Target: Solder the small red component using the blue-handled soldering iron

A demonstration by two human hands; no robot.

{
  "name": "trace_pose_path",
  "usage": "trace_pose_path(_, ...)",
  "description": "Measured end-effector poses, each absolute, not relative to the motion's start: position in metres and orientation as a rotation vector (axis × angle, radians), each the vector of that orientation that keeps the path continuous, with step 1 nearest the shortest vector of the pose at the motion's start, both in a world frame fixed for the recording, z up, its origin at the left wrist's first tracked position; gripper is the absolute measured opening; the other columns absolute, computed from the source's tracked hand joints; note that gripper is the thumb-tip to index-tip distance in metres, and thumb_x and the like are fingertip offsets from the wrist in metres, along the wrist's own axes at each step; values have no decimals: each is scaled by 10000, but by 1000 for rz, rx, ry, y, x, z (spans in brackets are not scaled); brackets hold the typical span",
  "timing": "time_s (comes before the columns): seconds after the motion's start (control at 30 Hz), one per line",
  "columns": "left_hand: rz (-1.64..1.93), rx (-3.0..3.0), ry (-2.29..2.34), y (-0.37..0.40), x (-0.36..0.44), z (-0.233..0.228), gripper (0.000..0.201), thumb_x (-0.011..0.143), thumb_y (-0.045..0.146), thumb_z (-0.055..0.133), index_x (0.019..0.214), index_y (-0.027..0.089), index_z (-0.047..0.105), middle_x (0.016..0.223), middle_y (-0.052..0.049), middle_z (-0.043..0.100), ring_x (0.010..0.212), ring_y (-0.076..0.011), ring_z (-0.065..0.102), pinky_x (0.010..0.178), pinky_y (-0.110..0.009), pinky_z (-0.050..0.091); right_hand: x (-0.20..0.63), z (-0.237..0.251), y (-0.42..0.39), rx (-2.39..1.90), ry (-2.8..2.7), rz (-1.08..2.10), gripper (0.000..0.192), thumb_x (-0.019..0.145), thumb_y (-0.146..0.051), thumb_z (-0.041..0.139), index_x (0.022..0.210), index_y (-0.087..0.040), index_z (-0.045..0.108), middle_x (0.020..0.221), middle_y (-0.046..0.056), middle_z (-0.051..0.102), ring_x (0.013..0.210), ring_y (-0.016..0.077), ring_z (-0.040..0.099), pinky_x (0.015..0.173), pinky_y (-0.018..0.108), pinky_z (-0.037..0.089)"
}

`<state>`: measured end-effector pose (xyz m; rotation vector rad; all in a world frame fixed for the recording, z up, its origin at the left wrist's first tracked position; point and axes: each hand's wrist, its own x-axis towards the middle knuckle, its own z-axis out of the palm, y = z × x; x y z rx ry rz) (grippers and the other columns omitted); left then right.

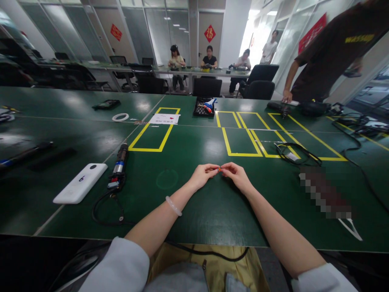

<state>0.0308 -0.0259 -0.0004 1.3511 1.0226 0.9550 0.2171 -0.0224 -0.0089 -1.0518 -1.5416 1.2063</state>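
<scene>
My left hand [203, 176] and my right hand [235, 175] meet fingertip to fingertip above the green table [194, 202]. Between them is a small orange-red piece [219, 169], too small for me to tell its kind. Thumb and forefinger of each hand are pinched at it, and the fingertips hide most of it. A pale bracelet [174, 206] circles my left wrist. Both forearms reach in from the front edge of the table.
On the left lie a white phone-shaped case [80, 184] marked 6 and a cylindrical device [119, 166] with a cable. A black tray [204, 108] holding tools sits farther back. Yellow tape outlines and a coiled black cable [298, 154] lie ahead. A person [337, 52] leans over at right.
</scene>
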Motion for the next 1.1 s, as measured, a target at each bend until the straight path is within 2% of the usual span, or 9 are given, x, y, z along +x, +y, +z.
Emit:
trace_pose_path(0.1, 981, 1350, 1022, -24, 32, -3, 311, 717, 253, 711, 992, 112, 684, 884, -85, 712, 736, -127, 606, 687, -255, 449, 227, -4, -22, -1149, -1627, 1093, 264, 802, -420, 613, 789, -160, 655, 686, 35, 647, 639, 161, 572, 652, 307, 474)
trace_pose_path(0.17, 988, 1323, 1024, -23, 32, -4, 297, 704, 251, 722, 963, 115, 675, 881, -83, 709, 739, -126, 609, 684, -252, 447, 248, 3, -23, -1224, -1633, 916, 250, 822, -400, 568, 815, -163, 645, 779, 65, 675, 703, 184, 594, 670, 317, 473)
trace_pose_path(0.23, 985, 1302, 1020, -23, 32, -3, 299, 700, 250, 727, 961, 118, 664, 887, -82, 705, 741, -124, 609, 685, -252, 448, 282, 11, -25, -1384, -1567, 554, 227, 836, -327, 511, 942, -163, 627, 886, 95, 685, 793, 216, 605, 734, 351, 469)
trace_pose_path(0.33, 984, 1292, 1009, -23, 32, -1, 291, 703, 242, 724, 960, 123, 656, 905, -81, 701, 750, -121, 607, 688, -251, 450, 344, 21, -35, -1755, -1337, -150, 319, 777, -188, 450, 1059, -126, 587, 1018, 149, 655, 983, 296, 564, 891, 469, 398)
trace_pose_path(0.43, 986, 1283, 1012, -24, 32, 0, 277, 715, 240, 713, 958, 123, 649, 913, -83, 699, 757, -124, 609, 692, -254, 454, 396, 19, -50, -2002, -1148, -517, 437, 704, -166, 487, 1131, -99, 551, 1110, 192, 607, 1109, 354, 496, 982, 550, 288)
trace_pose_path(0.5, 980, 1281, 1018, -24, 32, 1, 277, 727, 241, 704, 970, 121, 646, 929, -88, 698, 766, -127, 614, 702, -261, 461, 416, 12, -58, -2060, -1151, -584, 444, 690, -181, 493, 1125, -101, 537, 1116, 192, 595, 1140, 347, 477, 1022, 557, 233)
trace_pose_path(0.77, 969, 1260, 1034, -25, 32, 5, 260, 742, 228, 699, 973, 123, 644, 935, -89, 697, 780, -127, 620, 721, -268, 472, 432, -4, -60, -2209, -1221, -513, 414, 685, -232, 476, 1078, -113, 534, 1036, 173, 604, 1141, 341, 490, 1078, 606, 83)
trace_pose_path(1.1, 960, 1248, 1036, -27, 31, 8, 247, 752, 211, 683, 977, 119, 639, 961, -90, 697, 786, -123, 622, 737, -270, 477, 429, -2, -60, -2235, -1246, -506, 365, 696, -248, 485, 1036, -123, 533, 993, 166, 620, 1072, 351, 531, 1068, 610, 100)
